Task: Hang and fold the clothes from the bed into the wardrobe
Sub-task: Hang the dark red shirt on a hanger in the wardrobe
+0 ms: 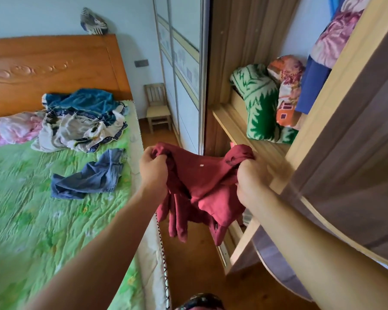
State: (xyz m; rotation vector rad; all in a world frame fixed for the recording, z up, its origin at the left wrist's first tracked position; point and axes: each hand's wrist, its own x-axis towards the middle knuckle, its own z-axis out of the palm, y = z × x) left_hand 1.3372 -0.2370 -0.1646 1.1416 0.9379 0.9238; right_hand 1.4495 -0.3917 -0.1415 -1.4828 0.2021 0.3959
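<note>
So the bed (31,209) takes up the whole left side, with a green quilted cover and an orange wooden headboard (54,70) at the far end. On the right is the wardrobe (333,90), open in front of me, and its pale sliding door (184,86) is further back along the wall.

At the far end of the bed, up by the headboard, there's a messy pile of clothes (81,121), white and teal stuff all tangled together, with some pink bedding (14,128) bunched at its left. On the wardrobe shelf (267,151) sits a folded green and white blanket (260,104), and more folded floral things are stacked to its right.

The one I'm actually dealing with is the dark red top (202,182). It's up in the air between the bed edge and the wardrobe, stretched across between my hands, the rest dangling down over the wooden floor. A crumpled blue denim piece (92,175) lies on the quilt nearer to me than the pile, close to the bed's right edge. A little wooden chair (158,108) is tucked in the far corner by the sliding door.

My left hand (154,171) has its fingers curled tight round the left end of the top, and my right hand (249,182) is bunching up the right end the same way, just in front of the shelf.
</note>
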